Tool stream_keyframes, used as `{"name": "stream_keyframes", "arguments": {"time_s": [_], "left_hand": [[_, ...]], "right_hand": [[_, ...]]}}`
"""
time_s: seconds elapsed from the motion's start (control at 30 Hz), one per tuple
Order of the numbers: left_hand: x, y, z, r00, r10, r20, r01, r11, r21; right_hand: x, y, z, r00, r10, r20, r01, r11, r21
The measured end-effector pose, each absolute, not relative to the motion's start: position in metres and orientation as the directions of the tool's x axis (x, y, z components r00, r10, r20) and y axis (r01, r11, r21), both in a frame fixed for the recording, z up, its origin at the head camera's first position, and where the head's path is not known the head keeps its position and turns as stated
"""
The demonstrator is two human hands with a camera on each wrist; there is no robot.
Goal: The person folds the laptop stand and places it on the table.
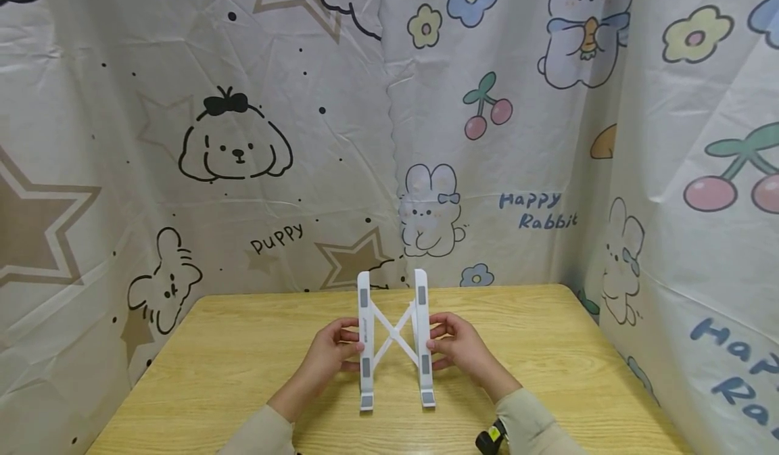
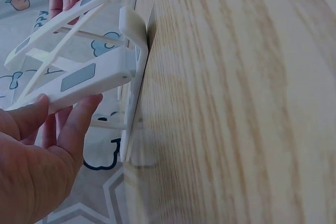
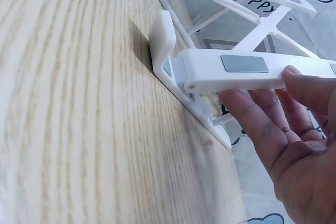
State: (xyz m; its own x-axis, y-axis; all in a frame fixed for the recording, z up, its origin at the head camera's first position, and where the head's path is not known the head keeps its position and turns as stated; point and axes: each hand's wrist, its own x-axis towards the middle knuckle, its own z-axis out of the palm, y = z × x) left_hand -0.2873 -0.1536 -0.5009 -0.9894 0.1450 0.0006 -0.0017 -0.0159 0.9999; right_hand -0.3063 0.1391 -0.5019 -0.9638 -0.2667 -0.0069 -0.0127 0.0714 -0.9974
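A white folding laptop stand [image 1: 394, 334] stands unfolded on the wooden table, its two long bars joined by an X-shaped brace. Grey pads line the bars, and upturned lips sit at the near ends. My left hand [image 1: 333, 349] grips the left bar, thumb on top and fingers beneath, as the left wrist view shows on the near bar [image 2: 79, 80]. The right bar [image 3: 247, 69] is held by my right hand [image 1: 456, 347] in the same way, thumb on the upper face and fingers along the underside.
Behind the near edge of the wooden table [image 1: 243, 347], a small black and yellow object [image 1: 490, 437] lies beside the right sleeve [image 1: 529, 418]. A printed curtain [image 1: 341, 157] hangs around the table's back and sides.
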Motion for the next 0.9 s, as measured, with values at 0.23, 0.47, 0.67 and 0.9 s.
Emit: {"name": "stream_keyframes", "arguments": {"time_s": [0.23, 0.47, 0.67, 0.9], "left_hand": [[-0.289, -0.153, -0.500, -0.989, 0.145, 0.000, 0.000, 0.000, 1.000], [-0.290, -0.149, -0.498, -0.990, 0.139, -0.003, -0.002, 0.007, 1.000], [-0.291, -0.146, -0.497, -0.990, 0.142, -0.002, 0.000, 0.010, 1.000], [-0.293, -0.142, -0.499, -0.990, 0.144, 0.006, 0.009, 0.019, 1.000]], "right_hand": [[-0.308, 0.137, -0.503, -0.965, -0.262, -0.004, -0.010, 0.051, -0.999], [-0.309, 0.134, -0.505, -0.969, -0.249, -0.002, -0.008, 0.038, -0.999], [-0.309, 0.132, -0.506, -0.969, -0.249, 0.001, -0.006, 0.020, -1.000], [-0.309, 0.129, -0.509, -0.969, -0.246, 0.004, -0.005, 0.005, -1.000]]}}
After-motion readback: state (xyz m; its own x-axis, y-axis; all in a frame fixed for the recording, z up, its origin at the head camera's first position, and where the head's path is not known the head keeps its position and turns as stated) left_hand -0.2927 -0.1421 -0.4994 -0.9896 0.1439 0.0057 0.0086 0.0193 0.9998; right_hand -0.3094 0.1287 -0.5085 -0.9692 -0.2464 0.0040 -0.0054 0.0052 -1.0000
